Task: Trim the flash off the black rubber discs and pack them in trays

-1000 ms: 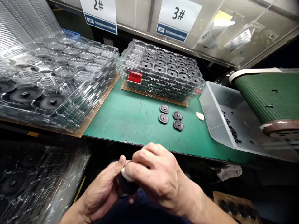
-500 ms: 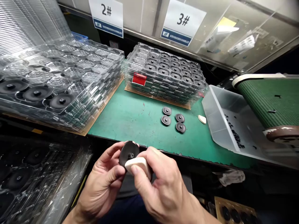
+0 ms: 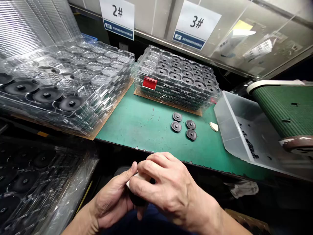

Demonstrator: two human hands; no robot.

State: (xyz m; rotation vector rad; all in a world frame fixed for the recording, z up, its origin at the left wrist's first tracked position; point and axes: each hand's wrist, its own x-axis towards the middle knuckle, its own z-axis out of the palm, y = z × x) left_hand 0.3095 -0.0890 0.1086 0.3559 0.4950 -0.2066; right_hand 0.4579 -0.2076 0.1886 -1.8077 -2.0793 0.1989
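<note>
Since the last view, the white pad [image 3: 133, 179] has been closed under the curled fingers of the right hand [image 3: 168, 189] and pressed against the dark round disc [image 3: 137, 199], which is gripped between the left hand's [image 3: 110, 202] thumb and fingers, just off the edge of the green bench mat [image 3: 146, 130]. The disc is held roughly on edge, its face toward the right hand (mostly hidden; being round, it shows no long axis).
</note>
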